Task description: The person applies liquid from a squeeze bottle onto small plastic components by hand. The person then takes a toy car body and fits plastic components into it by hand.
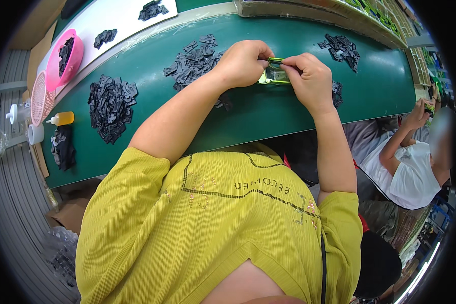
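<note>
Both my hands meet over the far middle of the green table (223,129). Between them is a small bright green and black plastic piece with a clear part (275,76). My left hand (245,62) grips its left end with thumb and fingers closed. From the other side, my right hand (309,78) pinches its upper right edge. The fingers hide much of the piece. A pile of flat black plastic parts (190,63) lies just left of my left hand. More black parts (337,93) show beside my right wrist.
Another black pile (111,106) lies at left, a smaller one (342,50) at far right. A pink bowl (68,58), pink basket (41,99), yellow-orange bottle (62,118) and dark cloth (63,147) sit at the left end. Trays (329,12) line the back. A co-worker (410,167) works at right.
</note>
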Tool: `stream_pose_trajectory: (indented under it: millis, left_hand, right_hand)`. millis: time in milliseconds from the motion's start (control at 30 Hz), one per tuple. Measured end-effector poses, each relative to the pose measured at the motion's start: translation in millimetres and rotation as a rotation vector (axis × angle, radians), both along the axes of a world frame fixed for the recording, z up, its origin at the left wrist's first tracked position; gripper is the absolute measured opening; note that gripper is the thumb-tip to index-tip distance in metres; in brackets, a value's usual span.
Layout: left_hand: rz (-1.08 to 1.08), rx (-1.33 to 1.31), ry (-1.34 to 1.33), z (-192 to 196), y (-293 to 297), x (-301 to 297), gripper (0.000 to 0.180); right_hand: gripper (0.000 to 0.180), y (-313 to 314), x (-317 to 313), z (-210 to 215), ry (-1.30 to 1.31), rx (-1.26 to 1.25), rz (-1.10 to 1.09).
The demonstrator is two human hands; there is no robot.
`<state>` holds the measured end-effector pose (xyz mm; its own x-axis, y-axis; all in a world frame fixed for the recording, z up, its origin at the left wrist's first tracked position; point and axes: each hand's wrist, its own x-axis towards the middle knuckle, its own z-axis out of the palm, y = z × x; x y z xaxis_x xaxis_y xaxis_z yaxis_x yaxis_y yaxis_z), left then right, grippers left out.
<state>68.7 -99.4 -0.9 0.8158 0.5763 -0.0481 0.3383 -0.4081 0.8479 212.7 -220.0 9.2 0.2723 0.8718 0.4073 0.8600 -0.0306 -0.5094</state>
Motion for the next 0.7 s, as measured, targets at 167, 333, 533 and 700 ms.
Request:
stream_pose_trajectory:
  millis: [167, 333, 533, 700]
  left_hand:
    - [-0.002, -0.068, -0.014, -2.8, 2.2, 0.8, 0.021]
    - [0.001, -0.023, -0.015, -1.4, 3.4, 2.3, 0.020]
    - [0.003, -0.048, -0.037, -1.1, 4.9, 1.9, 0.019]
    - [0.024, -0.068, -0.074, -3.1, 5.8, 4.6, 0.019]
  right_hand:
    - [0.004, 0.6, 4.7, 1.1, -0.041, -0.008, 0.080]
    - [0.005, 1.6, -1.6, -1.1, -0.032, 0.007, 0.034]
    - [0.007, 0.7, -5.8, -1.2, -0.091, 0.022, 0.007]
    - [0.009, 1.7, -4.2, -2.3, -0.147, 0.057, 0.013]
